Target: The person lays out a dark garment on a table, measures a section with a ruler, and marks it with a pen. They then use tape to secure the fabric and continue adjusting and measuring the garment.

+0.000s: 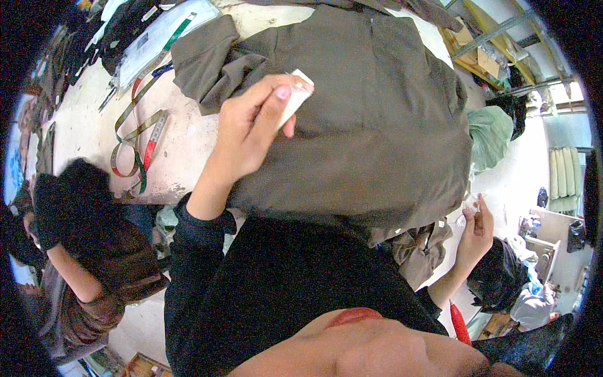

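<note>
A dark brown garment (377,144) lies spread over the pale table in front of me, its near edge hanging toward my body. Over its left part is my left hand (248,125), closed on a whitish flat piece (294,103) pinched between thumb and fingers. I cannot make out what kind of piece it is. Beyond the garment's right edge, my right hand (478,229) is raised with thumb and forefinger apart. Something small and pale shows near its fingertips, but I see nothing gripped. A sleeve-like fold (210,63) of the garment bunches at the upper left.
Left of the garment, a coiled multicoloured tape measure (135,135) lies on the table (81,125). Behind it are a clear plastic packet (157,41) and dark clothes. At far left a person (75,270) works. A pale green cloth or bag (490,135) sits on the right.
</note>
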Demonstrator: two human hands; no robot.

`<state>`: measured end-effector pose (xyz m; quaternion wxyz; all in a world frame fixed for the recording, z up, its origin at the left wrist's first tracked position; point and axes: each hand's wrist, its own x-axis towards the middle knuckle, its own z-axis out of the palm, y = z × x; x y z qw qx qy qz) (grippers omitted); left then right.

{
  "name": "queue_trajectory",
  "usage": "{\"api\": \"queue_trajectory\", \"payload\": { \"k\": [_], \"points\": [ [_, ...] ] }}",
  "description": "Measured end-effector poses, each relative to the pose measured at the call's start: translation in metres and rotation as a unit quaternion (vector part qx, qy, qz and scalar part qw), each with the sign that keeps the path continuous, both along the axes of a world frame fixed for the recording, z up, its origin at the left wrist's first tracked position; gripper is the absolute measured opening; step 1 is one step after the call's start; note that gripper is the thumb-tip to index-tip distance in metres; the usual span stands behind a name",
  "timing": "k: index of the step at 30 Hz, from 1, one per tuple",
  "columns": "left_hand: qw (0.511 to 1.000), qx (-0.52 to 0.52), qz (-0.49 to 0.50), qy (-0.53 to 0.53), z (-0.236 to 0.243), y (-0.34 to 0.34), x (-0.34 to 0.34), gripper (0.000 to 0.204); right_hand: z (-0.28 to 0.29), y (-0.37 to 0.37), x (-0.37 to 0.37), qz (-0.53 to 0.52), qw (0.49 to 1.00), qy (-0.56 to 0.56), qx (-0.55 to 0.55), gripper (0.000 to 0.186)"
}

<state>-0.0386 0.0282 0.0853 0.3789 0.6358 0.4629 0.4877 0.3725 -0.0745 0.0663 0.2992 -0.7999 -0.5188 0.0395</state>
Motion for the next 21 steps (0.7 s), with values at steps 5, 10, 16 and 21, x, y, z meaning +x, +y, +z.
{"api": "queue_trajectory", "payload": {
  "k": [5, 10, 16, 21],
  "points": [
    [0.999, 0.003, -0.036, -0.033, 0.0, -0.015, 0.015, 0.028, 0.009, 0.026, -0.031, 0.225, 0.969, 0.016, 0.103, 0.046],
    [0.999, 0.001, -0.019, -0.046, 0.003, -0.005, 0.018, 0.031, 0.03, 0.081, -0.108, 0.422, 0.877, 0.171, 0.153, 0.039],
    [0.989, 0.027, 0.004, -0.144, -0.003, 0.044, 0.02, 0.034, 0.049, 0.182, -0.177, 0.588, 0.773, 0.139, 0.195, 0.017],
    [0.989, 0.044, 0.03, -0.139, -0.036, 0.056, 0.023, 0.031, 0.027, 0.217, -0.203, 0.592, 0.735, 0.276, 0.18, 0.009]
  ]
}}
